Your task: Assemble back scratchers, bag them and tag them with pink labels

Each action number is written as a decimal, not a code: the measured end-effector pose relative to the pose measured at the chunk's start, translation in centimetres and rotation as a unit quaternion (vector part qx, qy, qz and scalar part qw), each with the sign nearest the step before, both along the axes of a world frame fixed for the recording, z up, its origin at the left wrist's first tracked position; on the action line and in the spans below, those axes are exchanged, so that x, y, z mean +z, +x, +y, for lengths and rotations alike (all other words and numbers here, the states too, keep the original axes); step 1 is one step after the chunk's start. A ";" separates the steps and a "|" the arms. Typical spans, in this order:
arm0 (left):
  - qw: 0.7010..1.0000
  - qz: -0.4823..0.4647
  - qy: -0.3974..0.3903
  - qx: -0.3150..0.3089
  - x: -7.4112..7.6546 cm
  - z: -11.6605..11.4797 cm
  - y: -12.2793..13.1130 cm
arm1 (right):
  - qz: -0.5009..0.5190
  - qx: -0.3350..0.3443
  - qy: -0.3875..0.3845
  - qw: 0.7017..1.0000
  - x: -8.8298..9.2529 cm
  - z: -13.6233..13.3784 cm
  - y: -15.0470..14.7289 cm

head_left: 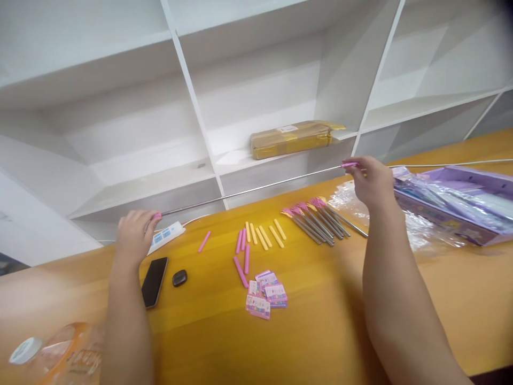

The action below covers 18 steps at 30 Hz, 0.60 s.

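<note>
Stretched between my two hands is a thin, silvery telescopic rod (pixel 256 187) with pink ends, drawn out long above the table. My left hand (pixel 134 235) pinches its left end, where a bit of pink shows. At the other end, the fingers of my right hand (pixel 372 182) close on the pink tip. Below the rod lies a bunch of short metal rods with pink and yellow hand-shaped heads (pixel 316 222), like back scratchers. Several pink tubes (pixel 246 259) and yellow tubes (pixel 264 235) are spread on the table, near a small pile of printed cards (pixel 266 294).
A purple box (pixel 481 235) with plastic-wrapped items stands at the right, clear bags beside it. On the left are a phone (pixel 154 282), a black case (pixel 179 278), a power strip (pixel 166 237) and a bottle (pixel 60 353). Behind, white shelves hold a taped parcel (pixel 294 140).
</note>
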<state>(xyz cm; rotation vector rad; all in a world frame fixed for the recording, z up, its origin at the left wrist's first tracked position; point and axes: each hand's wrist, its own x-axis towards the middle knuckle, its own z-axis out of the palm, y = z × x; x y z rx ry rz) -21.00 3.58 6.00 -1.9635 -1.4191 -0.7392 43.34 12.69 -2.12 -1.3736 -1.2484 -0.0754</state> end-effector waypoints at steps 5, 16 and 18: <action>0.999 0.009 -0.032 -0.028 -0.2 0.5 1.1 | 0.044 -0.006 -0.018 0.999 -0.1 0.6 -0.1; 0.997 -0.051 -0.040 -0.034 0.3 -0.5 1.4 | 0.084 -0.075 0.091 0.989 1.8 0.4 -1.7; 0.998 -0.051 -0.029 -0.026 0.2 -0.3 1.1 | 0.085 -0.078 0.107 0.988 2.3 0.0 -1.8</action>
